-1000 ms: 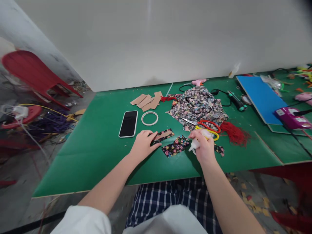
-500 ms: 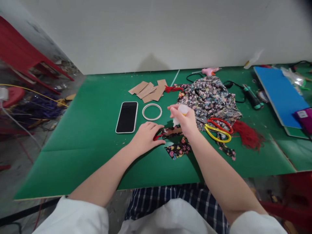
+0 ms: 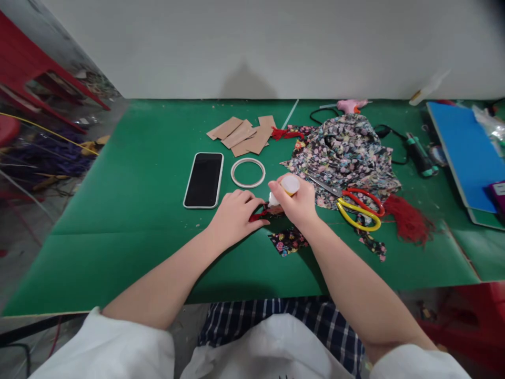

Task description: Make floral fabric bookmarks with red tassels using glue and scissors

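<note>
My right hand is wrapped round a white glue bottle with a yellow band, tilted so its tip points down-left. Under that tip lies a narrow brown strip on dark floral cloth, partly hidden by my hands. A small red thread tassel sits at the strip's left end, between the thumb and fingers of my left hand, which hold it down on the table. Just below is a loose piece of dark floral fabric.
On the green table are a phone, a tape roll, cardboard pieces and scissors. Crumpled floral cloth, red threads, a pink glue gun, a green-black tool and a blue board lie rightward.
My right hand has brought the glue bottle lower and left, its tip now at the strip beside my left hand. The left hand keeps its place at the tassel. The view has shifted slightly.
</note>
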### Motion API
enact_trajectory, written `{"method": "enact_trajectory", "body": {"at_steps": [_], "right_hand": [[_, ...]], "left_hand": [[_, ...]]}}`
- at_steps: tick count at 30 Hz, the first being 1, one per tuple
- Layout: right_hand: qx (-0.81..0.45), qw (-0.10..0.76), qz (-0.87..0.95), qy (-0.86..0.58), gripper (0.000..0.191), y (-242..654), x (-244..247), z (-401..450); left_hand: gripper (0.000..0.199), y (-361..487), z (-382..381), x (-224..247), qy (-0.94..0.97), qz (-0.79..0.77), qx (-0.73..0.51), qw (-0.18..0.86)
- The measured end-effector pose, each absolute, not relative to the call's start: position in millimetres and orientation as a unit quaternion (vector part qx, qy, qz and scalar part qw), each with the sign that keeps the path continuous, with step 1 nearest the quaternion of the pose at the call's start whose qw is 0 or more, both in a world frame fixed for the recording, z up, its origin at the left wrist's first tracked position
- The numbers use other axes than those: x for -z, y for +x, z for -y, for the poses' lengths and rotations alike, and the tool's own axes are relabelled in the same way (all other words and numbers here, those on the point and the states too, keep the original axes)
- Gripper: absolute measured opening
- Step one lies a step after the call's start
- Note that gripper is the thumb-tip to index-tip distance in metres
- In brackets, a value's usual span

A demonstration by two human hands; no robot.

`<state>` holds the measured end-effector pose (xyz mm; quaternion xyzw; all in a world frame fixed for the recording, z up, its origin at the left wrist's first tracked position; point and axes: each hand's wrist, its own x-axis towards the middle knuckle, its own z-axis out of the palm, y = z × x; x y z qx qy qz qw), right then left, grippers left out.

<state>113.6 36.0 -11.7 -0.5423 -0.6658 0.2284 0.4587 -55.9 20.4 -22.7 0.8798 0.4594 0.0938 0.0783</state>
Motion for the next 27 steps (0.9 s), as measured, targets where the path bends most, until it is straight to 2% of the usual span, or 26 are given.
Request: {"method": "enact_trajectory", "body": {"at_steps": [11, 27], "right_hand": [[-0.192, 0.420, 0.699, -0.545, 0.047, 106.9, 14.9, -43.1], [-0.196, 0.435, 0.693, -0.541, 0.048, 111.0, 13.5, -43.4]], "left_hand": [[0.045, -53.1, -19.4, 25.1, 0.874, -0.470, -0.097, 0.080], [0.043, -51.3, -18.9, 24.8, 0.871, -0.474, -0.099, 0.077]]}}
